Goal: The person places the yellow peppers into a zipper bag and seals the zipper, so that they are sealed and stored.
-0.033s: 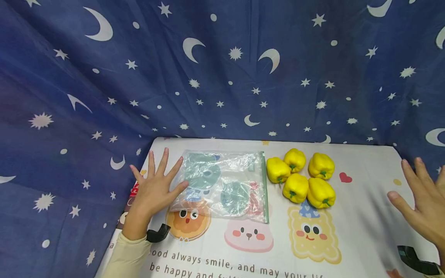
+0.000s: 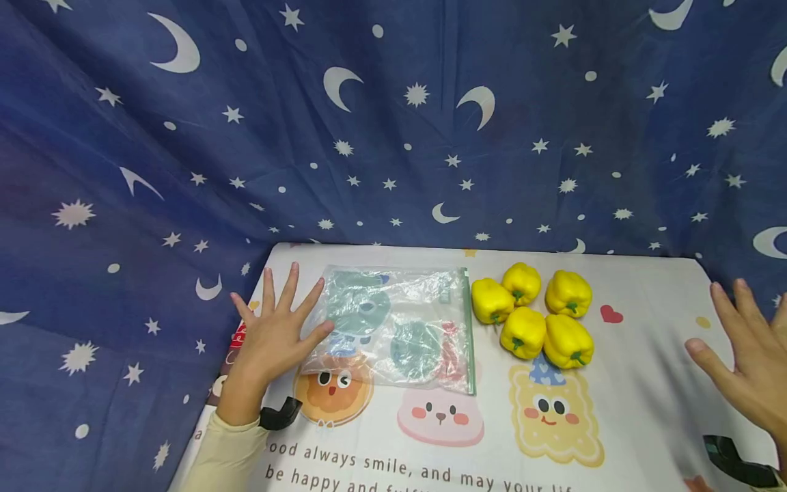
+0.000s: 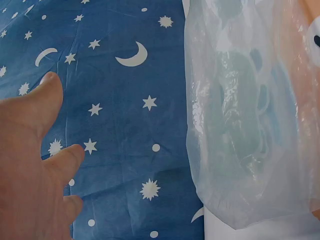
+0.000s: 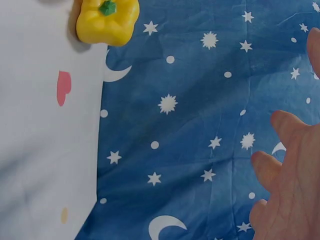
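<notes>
A clear plastic zip bag (image 2: pixel 408 311) with a green strip along its right edge lies flat on the table. My left hand (image 2: pixel 273 342) is held over the bag's left end, fingers spread and straight, gripping nothing. In the left wrist view the bag (image 3: pixel 240 115) fills the right side, apart from the hand (image 3: pixel 30 160). Several yellow bell peppers (image 2: pixel 522 333) with green stems sit in a cluster just right of the bag. Over the table's right side hovers my right hand (image 2: pixel 747 362), fingers extended and holding nothing. One pepper (image 4: pixel 107 22) shows in the right wrist view.
A white tablecloth (image 2: pixel 652 383) printed with cartoon faces, a red heart and lettering covers the table. Behind and to the left hangs a dark blue curtain (image 2: pixel 393 130) with white moons and stars. Black straps (image 2: pixel 281 414) show near both wrists.
</notes>
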`<state>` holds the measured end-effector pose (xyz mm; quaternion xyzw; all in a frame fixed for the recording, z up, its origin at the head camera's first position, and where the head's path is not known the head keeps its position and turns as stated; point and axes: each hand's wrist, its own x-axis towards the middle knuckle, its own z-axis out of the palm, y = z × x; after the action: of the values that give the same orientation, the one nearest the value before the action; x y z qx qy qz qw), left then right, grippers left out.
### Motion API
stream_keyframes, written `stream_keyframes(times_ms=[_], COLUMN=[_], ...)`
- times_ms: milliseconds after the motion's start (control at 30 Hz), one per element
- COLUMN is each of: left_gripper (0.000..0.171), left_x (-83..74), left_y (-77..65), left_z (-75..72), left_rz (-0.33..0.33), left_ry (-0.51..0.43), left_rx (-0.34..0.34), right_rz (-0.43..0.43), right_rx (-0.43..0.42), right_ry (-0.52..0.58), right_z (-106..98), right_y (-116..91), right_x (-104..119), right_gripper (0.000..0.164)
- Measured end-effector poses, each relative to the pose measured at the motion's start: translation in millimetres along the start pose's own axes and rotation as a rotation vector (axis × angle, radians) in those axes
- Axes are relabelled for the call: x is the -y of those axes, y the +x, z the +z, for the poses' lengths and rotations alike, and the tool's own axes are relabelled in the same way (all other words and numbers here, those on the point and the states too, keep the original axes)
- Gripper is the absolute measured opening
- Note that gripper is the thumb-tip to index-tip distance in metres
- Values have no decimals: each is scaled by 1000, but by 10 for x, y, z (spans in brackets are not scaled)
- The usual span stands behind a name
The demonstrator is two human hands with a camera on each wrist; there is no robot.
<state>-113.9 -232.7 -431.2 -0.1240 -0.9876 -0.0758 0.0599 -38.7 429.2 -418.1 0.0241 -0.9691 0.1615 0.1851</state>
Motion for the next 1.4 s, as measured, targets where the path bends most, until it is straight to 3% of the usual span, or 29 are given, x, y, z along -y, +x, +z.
stream_keyframes(times_ms=[400, 1033, 1400], left_gripper=[79, 79, 80], left_x=[-5, 17, -126], left_y=[-18, -19, -7], left_z=[15, 72, 126], left_rz=[5, -1, 24], left_ry=[-7, -18, -66], left_rx=[-5, 8, -5], right_rz=[-21, 81, 51], right_rx=[-8, 121, 132], right_ry=[36, -38, 17], right_z=[-29, 43, 194], right_y=[-34, 0, -31], right_x=[26, 153, 331], right_gripper=[90, 86, 84])
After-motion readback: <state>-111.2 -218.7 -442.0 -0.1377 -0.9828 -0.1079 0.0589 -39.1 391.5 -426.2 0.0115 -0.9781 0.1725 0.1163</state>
